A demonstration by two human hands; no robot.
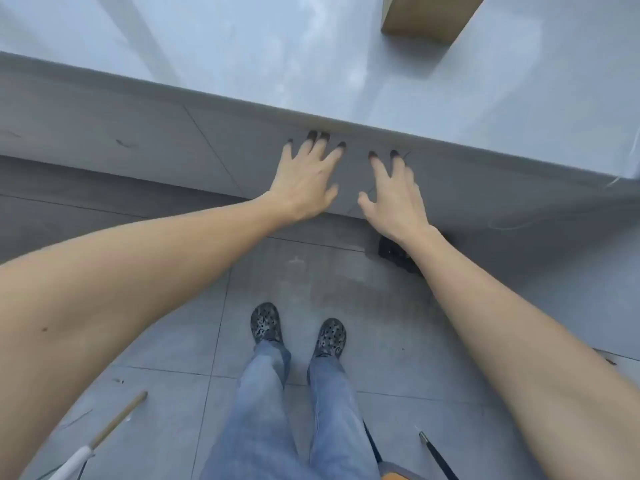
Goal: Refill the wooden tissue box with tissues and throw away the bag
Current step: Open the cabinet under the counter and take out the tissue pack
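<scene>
One pale grey surface fills the upper half of the view, its front edge running from 9 o'clock down toward 3 o'clock. Below it lies a grey tiled floor. Two bare forearms reach in from 8 and 4 o'clock toward the centre. One wooden box, tan and only partly in frame, stands on the surface at 1 o'clock, well apart from both hands; whether it is the tissue box I cannot tell for sure.

Two legs in blue jeans stand at 6 o'clock, ending in two dark patterned shoes.

The left hand and the right hand sit side by side just under the surface's edge, palms down, fingers spread, each grip released and grasping nothing. The nails are dark.

One stick with a white end lies on the floor at 7 o'clock. One thin dark rod lies at 5 o'clock. One small black object sits on the floor behind the right wrist.
</scene>
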